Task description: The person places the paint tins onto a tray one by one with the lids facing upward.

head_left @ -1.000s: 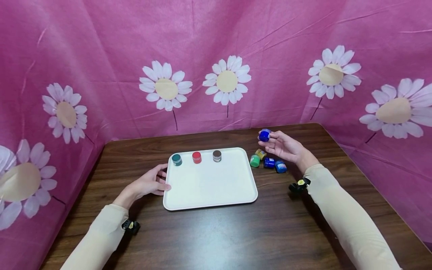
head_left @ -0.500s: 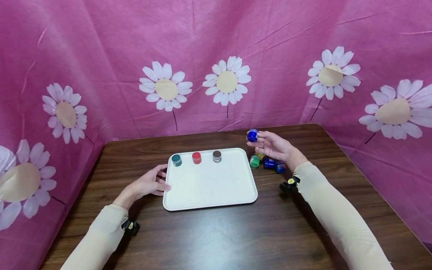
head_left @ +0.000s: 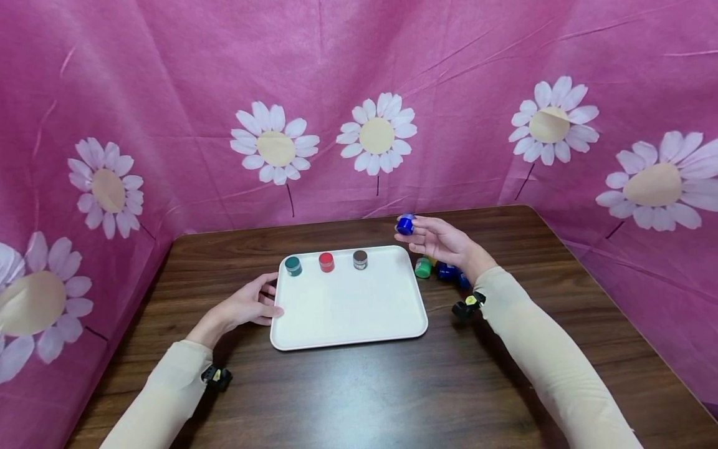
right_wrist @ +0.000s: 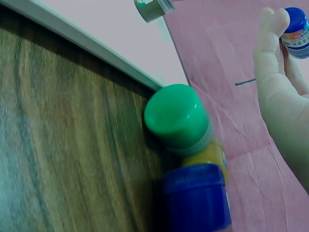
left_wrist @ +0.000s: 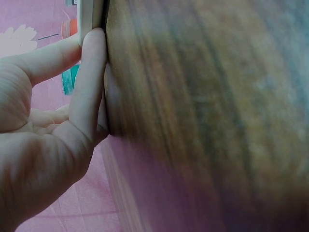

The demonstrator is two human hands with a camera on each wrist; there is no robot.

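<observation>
My right hand (head_left: 440,240) holds a small blue paint jar (head_left: 405,224) at its fingertips, up above the far right corner of a white tray (head_left: 348,312). In the right wrist view that blue jar (right_wrist: 296,31) shows its lid and printed label. With the thumb over the rim and a finger against the edge, my left hand (head_left: 244,305) grips the tray's left side. Three paint jars stand in a row along the tray's far side: dark green (head_left: 293,266), red (head_left: 326,262) and brown (head_left: 360,259).
Right of the tray, a green jar (head_left: 423,268), a yellow jar (right_wrist: 212,157) and blue jars (head_left: 446,272) lie close together on the wooden table (head_left: 336,399). My right hand and wrist partly cover them. A pink flowered cloth (head_left: 336,56) hangs behind the table.
My right hand has carried the blue jar leftward, from above the loose jars to over the tray's far right corner. The left hand and the tray have stayed put.
</observation>
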